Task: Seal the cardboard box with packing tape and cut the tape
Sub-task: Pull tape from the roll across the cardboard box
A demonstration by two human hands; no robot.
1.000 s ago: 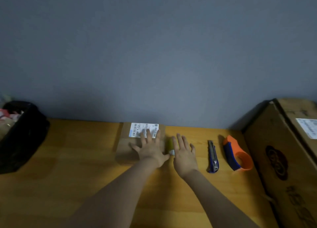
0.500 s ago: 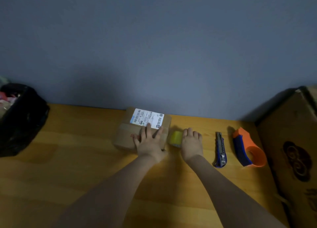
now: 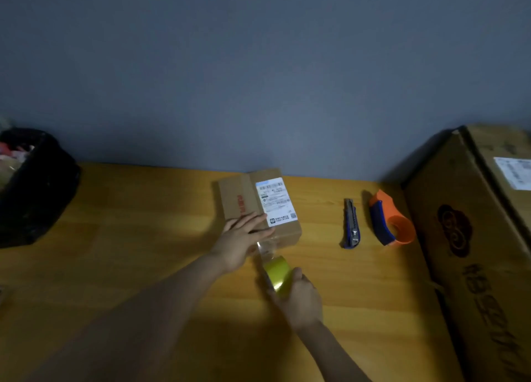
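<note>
A small cardboard box (image 3: 244, 197) with a white shipping label lies on the wooden table (image 3: 129, 238), turned lengthwise away from me. My left hand (image 3: 244, 238) presses flat on its near end, fingers spread. My right hand (image 3: 301, 298) grips a yellow tape roll (image 3: 278, 272) just in front of the box. A clear strip of tape (image 3: 265, 249) stretches from the roll up to the box's near edge under my left hand. A blue utility knife (image 3: 351, 223) lies to the right of the box.
An orange and blue tape dispenser (image 3: 390, 223) lies beside the knife. A large cardboard carton (image 3: 474, 252) stands at the right edge. A black bag-lined bin (image 3: 34, 186) sits at the far left. A grey wall runs behind the table.
The box has been turned a quarter turn. My right hand took the tape roll from beside the box and pulled it toward me, drawing out a strip. My left hand stayed on the box.
</note>
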